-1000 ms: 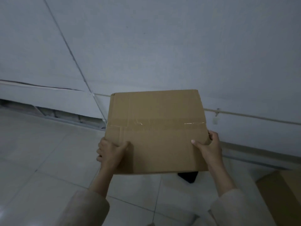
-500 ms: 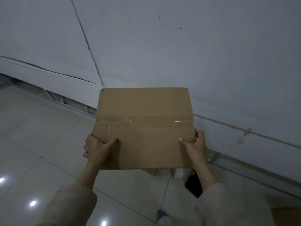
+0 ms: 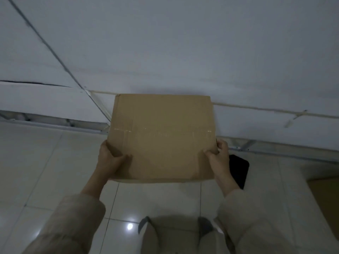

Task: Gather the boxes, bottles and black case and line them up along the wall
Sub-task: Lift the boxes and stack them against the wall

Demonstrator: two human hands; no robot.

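One box in hand at the wall, most of the gathering not yet visible as done

The left hand [image 3: 110,160] and right hand [image 3: 219,154] each grip a side edge of the taped cardboard box [image 3: 161,138], thumbs on top and fingers curled under, holding it above the floor [image 3: 45,162] with its far edge near the wall [image 3: 183,52]. The black case [image 3: 239,169] lies on the floor just beside the right wrist, close to the wall; whether it is in its final place is hard to judge. Another box [image 3: 324,195] shows at the right edge. No bottles are in view, so those seem left.
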